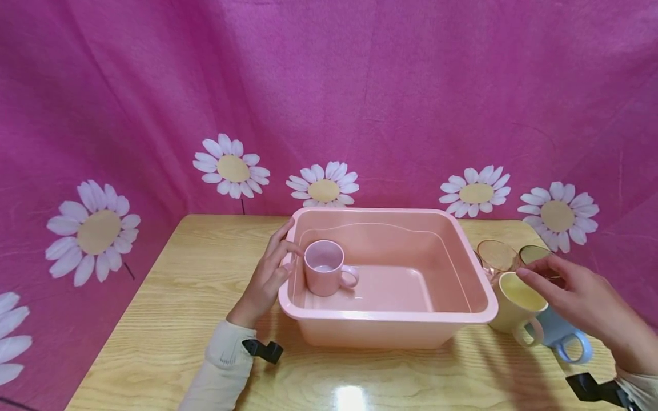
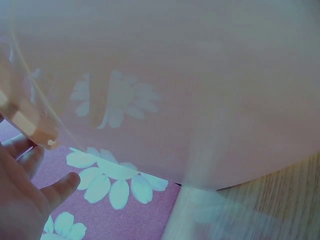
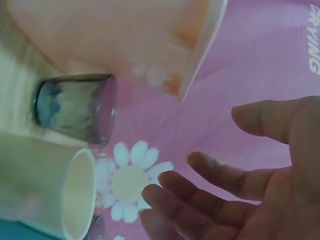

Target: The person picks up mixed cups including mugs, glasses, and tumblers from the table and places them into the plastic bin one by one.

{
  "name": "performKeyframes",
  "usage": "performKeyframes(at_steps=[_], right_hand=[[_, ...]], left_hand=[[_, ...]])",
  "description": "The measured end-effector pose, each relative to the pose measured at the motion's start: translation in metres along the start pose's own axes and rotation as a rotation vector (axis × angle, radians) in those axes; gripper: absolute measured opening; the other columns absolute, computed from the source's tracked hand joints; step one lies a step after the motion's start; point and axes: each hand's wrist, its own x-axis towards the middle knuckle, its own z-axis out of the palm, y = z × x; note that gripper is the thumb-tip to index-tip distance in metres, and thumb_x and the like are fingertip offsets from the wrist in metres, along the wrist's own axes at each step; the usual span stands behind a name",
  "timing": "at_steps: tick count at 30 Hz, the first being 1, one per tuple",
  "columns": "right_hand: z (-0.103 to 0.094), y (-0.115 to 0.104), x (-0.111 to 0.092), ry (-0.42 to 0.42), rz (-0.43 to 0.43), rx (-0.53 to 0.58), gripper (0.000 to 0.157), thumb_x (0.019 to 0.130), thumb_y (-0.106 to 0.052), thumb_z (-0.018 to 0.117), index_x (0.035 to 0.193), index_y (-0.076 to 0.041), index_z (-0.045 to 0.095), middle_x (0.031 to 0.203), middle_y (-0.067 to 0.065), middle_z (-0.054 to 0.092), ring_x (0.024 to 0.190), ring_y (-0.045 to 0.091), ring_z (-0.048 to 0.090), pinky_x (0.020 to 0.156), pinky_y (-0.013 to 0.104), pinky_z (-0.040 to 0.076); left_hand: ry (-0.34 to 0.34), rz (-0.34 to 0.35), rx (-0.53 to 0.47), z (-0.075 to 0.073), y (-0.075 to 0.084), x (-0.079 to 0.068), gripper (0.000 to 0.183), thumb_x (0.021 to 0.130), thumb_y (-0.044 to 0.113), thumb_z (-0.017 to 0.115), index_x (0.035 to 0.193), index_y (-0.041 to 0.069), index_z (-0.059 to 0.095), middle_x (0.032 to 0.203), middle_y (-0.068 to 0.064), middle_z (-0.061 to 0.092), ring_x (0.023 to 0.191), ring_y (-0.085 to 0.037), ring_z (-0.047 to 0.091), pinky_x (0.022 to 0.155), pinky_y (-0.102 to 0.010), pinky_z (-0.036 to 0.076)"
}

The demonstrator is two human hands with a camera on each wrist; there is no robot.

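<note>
A pink basin (image 1: 380, 330) stands on the table, with a pink mug (image 1: 325, 279) upright inside at its left end, handle to the right. My left hand (image 1: 262, 279) rests at the basin's left rim, index fingertip over the edge close to the mug. From the left wrist view, the thumb (image 2: 62, 190) stands apart from the other fingers. Beyond the basin's right side, my right hand (image 1: 581, 291) hovers at a pale yellow mug (image 1: 509, 314), fingers near its rim. In the right wrist view those fingers are spread with nothing between them.
A light blue mug (image 1: 557, 328) stands beside the yellow one, partly hidden. Behind them are an amber glass (image 1: 496, 255) and a dark-tinted glass (image 1: 534, 253). A magenta cloth (image 1: 390, 114) printed with daisies hangs behind the wooden table (image 1: 169, 319).
</note>
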Motion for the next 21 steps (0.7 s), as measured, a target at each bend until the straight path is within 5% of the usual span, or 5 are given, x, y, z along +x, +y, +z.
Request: performKeyframes(at_steps=[5,9,18,21], right_hand=[[0.004,0.012,-0.005,-0.02,0.053,-0.031,0.041,0.094,-0.038,0.057,0.11,0.0,0.064,0.103,0.024,0.067,0.083,0.022,0.068,0.061,0.03,0.045],[0.006,0.022,-0.006,-0.067,0.097,-0.059,0.053,0.095,-0.042,0.053,0.117,0.005,0.061,0.108,0.031,0.063,0.095,0.048,0.061,0.065,0.041,0.048],[0.013,0.047,-0.012,-0.183,0.216,0.008,0.066,0.099,-0.048,0.04,0.122,0.012,0.055,0.095,0.021,0.066,0.078,0.024,0.063,0.058,0.033,0.05],[0.016,0.053,-0.016,-0.219,0.264,0.082,0.068,0.1,-0.048,0.037,0.119,0.015,0.055,0.101,0.029,0.065,0.085,0.033,0.066,0.062,0.038,0.057]], left_hand=[[-0.003,-0.01,-0.001,-0.001,0.0,0.0,0.026,0.086,0.023,0.042,0.106,0.015,0.057,0.159,-0.001,0.019,0.144,-0.024,0.021,0.108,-0.061,0.025],[-0.001,-0.009,-0.001,-0.001,0.001,0.0,0.026,0.086,0.024,0.042,0.106,0.015,0.057,0.158,-0.001,0.019,0.144,-0.023,0.021,0.108,-0.061,0.026],[0.001,0.004,-0.002,0.0,0.0,0.0,0.029,0.087,0.025,0.042,0.105,0.008,0.057,0.158,-0.003,0.02,0.144,-0.024,0.021,0.108,-0.061,0.025],[0.002,0.006,-0.005,0.0,0.0,0.0,0.028,0.087,0.025,0.042,0.105,0.011,0.057,0.158,-0.003,0.02,0.144,-0.023,0.021,0.108,-0.061,0.025]])
